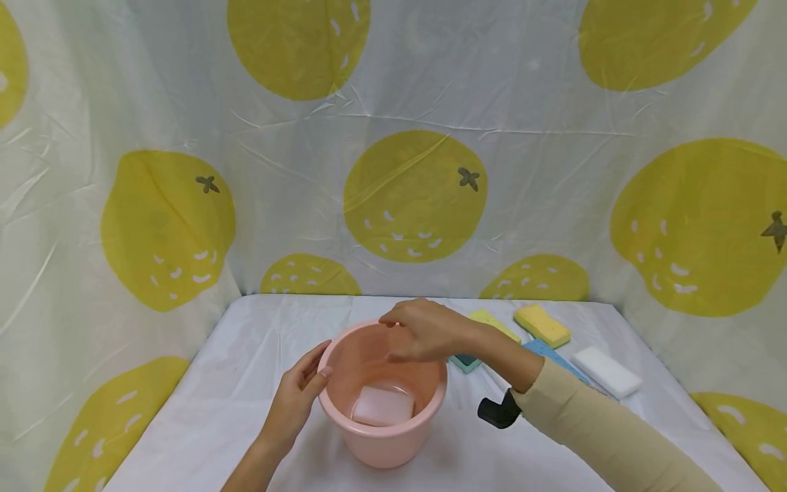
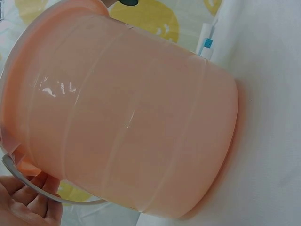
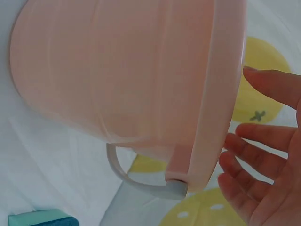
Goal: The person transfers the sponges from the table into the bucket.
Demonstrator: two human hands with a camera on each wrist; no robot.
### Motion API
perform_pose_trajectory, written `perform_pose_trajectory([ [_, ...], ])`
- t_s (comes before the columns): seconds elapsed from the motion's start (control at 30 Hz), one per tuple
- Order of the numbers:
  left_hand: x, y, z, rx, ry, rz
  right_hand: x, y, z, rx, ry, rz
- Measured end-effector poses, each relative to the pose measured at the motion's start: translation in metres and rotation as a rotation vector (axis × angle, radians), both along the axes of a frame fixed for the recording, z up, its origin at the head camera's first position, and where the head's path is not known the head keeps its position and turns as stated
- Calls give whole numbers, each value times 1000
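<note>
A pink bucket (image 1: 384,432) stands upright on the white-covered table. Inside, on its bottom, lies a pale sponge-like block (image 1: 384,406). My left hand (image 1: 297,394) holds the bucket's left rim, thumb over the edge and fingers outside. In the left wrist view its fingers show beside the grey handle (image 2: 51,194), which hangs down. Over the far right part of the rim is my right hand (image 1: 433,330), fingers loosely bent and thumb apart, with nothing held. The right wrist view shows this hand (image 3: 268,155) close to the bucket rim (image 3: 223,94), fingers spread.
Right of the bucket lie a yellow-green sponge (image 1: 492,322), a teal sponge (image 1: 466,362), a yellow sponge (image 1: 542,325), a blue flat sponge (image 1: 553,354) and a white block (image 1: 605,371). A lemon-patterned curtain (image 1: 522,205) surrounds the table at the back and sides.
</note>
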State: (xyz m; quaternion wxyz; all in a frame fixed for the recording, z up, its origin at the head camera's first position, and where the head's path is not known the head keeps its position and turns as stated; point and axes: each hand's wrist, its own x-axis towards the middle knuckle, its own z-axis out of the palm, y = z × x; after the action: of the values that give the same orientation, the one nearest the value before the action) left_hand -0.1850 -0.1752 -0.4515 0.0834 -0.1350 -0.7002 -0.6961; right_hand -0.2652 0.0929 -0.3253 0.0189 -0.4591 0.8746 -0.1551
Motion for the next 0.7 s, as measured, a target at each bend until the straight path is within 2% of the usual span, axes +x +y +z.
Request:
perform_pose_trajectory([
  [0.4, -1, 0, 0, -7, 11, 3, -1, 31, 1, -33, 6, -52],
  [0.7, -1, -2, -1, 3, 18, -19, -1, 57, 0, -60, -49, -162],
])
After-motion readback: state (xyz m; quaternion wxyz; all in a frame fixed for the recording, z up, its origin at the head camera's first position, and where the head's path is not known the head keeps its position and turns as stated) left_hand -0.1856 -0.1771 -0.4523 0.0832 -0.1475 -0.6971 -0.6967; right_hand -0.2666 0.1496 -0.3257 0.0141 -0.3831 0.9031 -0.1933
